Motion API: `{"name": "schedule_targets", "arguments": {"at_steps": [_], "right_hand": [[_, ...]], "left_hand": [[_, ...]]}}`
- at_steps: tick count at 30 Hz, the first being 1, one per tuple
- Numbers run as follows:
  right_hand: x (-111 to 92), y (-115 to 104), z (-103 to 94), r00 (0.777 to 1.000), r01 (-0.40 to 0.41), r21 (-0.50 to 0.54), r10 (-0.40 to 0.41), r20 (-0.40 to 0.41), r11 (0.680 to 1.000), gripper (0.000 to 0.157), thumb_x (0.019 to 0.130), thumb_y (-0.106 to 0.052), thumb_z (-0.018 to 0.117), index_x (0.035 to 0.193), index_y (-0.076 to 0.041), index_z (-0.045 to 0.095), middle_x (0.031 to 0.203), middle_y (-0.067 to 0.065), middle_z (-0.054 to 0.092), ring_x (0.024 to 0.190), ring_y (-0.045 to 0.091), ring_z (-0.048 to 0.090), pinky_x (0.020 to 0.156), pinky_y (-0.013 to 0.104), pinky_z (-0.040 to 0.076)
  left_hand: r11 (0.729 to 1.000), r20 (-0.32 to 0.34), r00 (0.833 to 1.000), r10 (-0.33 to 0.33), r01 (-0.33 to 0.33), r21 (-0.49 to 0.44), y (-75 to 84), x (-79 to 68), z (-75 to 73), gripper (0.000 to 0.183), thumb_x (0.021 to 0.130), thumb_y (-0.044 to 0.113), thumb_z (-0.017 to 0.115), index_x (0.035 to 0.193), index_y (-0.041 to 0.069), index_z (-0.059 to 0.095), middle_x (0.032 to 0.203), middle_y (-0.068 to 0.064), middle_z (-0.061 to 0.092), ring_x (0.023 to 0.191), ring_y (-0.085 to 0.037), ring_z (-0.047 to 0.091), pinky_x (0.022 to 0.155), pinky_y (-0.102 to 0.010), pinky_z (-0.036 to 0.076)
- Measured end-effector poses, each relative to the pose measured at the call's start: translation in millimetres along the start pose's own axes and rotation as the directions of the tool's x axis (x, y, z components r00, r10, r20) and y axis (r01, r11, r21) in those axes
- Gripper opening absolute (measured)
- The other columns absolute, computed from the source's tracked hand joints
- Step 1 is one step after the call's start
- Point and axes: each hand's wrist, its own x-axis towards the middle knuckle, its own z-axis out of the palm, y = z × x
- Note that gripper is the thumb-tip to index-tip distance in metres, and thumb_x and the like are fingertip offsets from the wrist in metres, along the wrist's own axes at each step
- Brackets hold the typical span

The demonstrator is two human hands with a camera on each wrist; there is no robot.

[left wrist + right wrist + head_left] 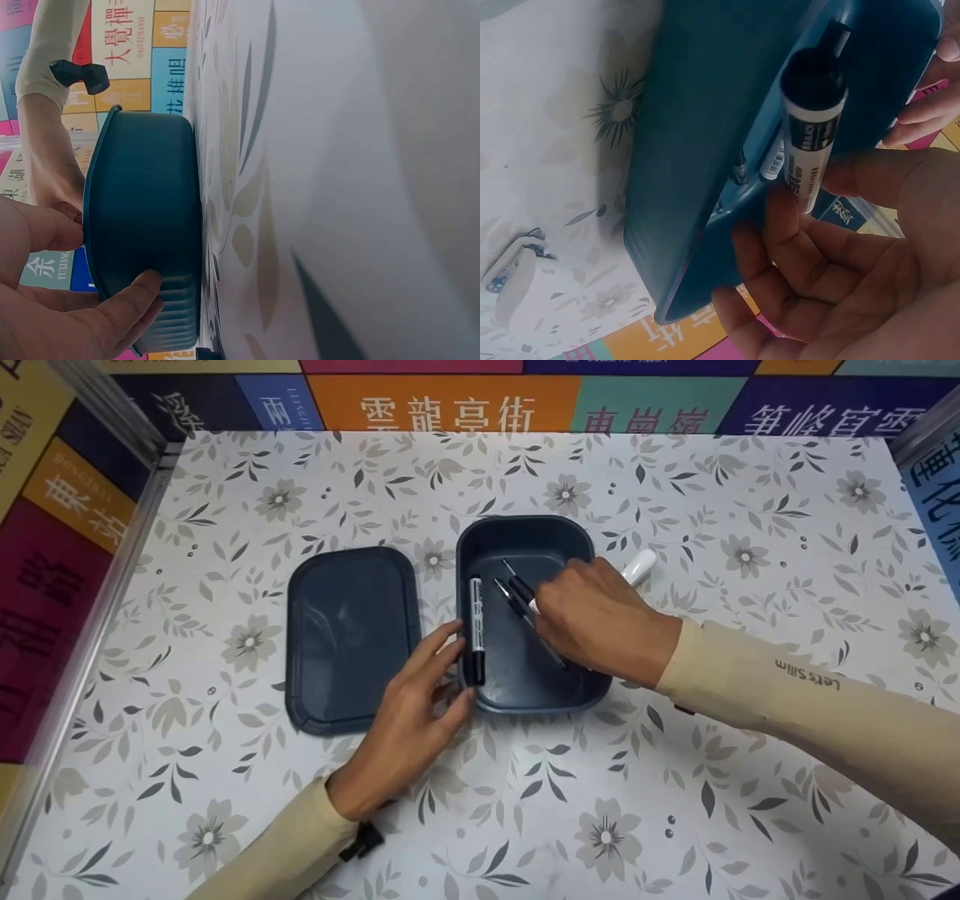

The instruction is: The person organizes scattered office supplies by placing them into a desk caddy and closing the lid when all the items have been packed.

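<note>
My right hand (592,611) reaches over the right side of a dark blue plastic box (540,701). Between thumb and fingers it pinches a white marker with a black cap (814,127), held above the box floor. Another black-and-white marker (477,622) lies along the box's left inner wall. Slim dark pens (551,649) rest on the bottom, partly hidden by the right hand. My left hand (412,712) touches the box's left side, thumb and fingers spread. In the left wrist view its fingertips (146,289) lie against the outer wall.
Left of the box, the matching dark blue lid (349,637) lies flat on the flower-patterned tabletop (675,810). A white rounded object (640,565) is on the table just right of the box. Colourful panels with lettering (450,401) border the table at the back and sides.
</note>
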Motion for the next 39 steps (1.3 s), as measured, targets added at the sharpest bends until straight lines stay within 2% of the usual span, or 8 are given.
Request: {"name": "schedule_targets", "arguments": {"at_steps": [5, 13, 16, 23, 32, 39], "right_hand": [[5, -6, 3.5, 0.999, -0.001, -0.011, 0.002, 0.040, 1.000, 0.032, 0.094, -0.005, 0.067, 0.062, -0.009, 0.060, 0.064, 0.013, 0.065, 0.062, 0.040, 0.064, 0.055, 0.056, 0.052], [14, -16, 10.1, 0.991, -0.020, -0.071, 0.029, 0.131, 0.997, 0.018, 0.094, -0.007, 0.069, 0.077, -0.003, 0.070, 0.074, 0.020, 0.071, 0.073, 0.044, 0.069, 0.067, 0.060, 0.057], [16, -17, 11.4, 0.987, -0.019, -0.060, 0.028, 0.155, 0.998, 0.015, 0.094, -0.006, 0.067, 0.081, -0.003, 0.071, 0.076, 0.019, 0.071, 0.074, 0.044, 0.069, 0.070, 0.061, 0.058], [19, -13, 11.2, 0.993, 0.040, 0.026, -0.043, 0.110, 0.999, 0.016, 0.091, -0.005, 0.071, 0.076, -0.005, 0.068, 0.070, 0.017, 0.070, 0.069, 0.044, 0.071, 0.064, 0.061, 0.058], [23, -17, 13.0, 0.985, 0.019, 0.035, -0.025, 0.172, 0.999, 0.016, 0.095, -0.008, 0.069, 0.079, -0.006, 0.068, 0.076, 0.016, 0.073, 0.071, 0.040, 0.070, 0.071, 0.060, 0.061], [20, -12, 13.7, 0.993, 0.031, 0.054, -0.037, 0.114, 0.998, 0.026, 0.095, -0.012, 0.073, 0.071, -0.009, 0.064, 0.072, 0.015, 0.072, 0.070, 0.042, 0.070, 0.066, 0.060, 0.057]], "left_hand": [[1.000, -0.002, 1.000, 0.004, -0.004, 0.003, -1.3, -0.5, 0.1, 0.060, 0.104, -0.003, 0.070, 0.161, -0.007, 0.049, 0.176, -0.010, 0.036, 0.141, -0.029, 0.061, 0.106, -0.034, 0.060], [1.000, -0.004, 1.000, 0.019, -0.019, 0.000, -2.3, -0.4, -0.1, 0.060, 0.104, -0.003, 0.070, 0.160, -0.007, 0.050, 0.175, -0.011, 0.037, 0.138, -0.030, 0.064, 0.105, -0.034, 0.061], [1.000, -0.001, 1.000, 0.017, -0.017, -0.005, -2.5, -0.5, -0.3, 0.060, 0.104, -0.003, 0.069, 0.160, -0.007, 0.050, 0.175, -0.011, 0.037, 0.138, -0.030, 0.064, 0.105, -0.034, 0.061], [1.000, 0.002, 1.000, -0.002, 0.001, 0.002, 0.2, -0.7, -1.5, 0.060, 0.105, -0.001, 0.069, 0.161, -0.005, 0.050, 0.176, -0.010, 0.036, 0.143, -0.027, 0.061, 0.103, -0.039, 0.062], [1.000, -0.003, 1.000, 0.013, -0.013, 0.001, -0.8, 0.0, -0.5, 0.060, 0.103, -0.003, 0.070, 0.160, -0.007, 0.050, 0.175, -0.011, 0.037, 0.138, -0.029, 0.065, 0.103, -0.034, 0.062], [1.000, -0.003, 1.000, 0.017, -0.017, 0.003, -2.0, 0.2, 0.2, 0.059, 0.104, -0.003, 0.070, 0.160, -0.007, 0.051, 0.175, -0.012, 0.037, 0.135, -0.029, 0.066, 0.102, -0.032, 0.062]]}}
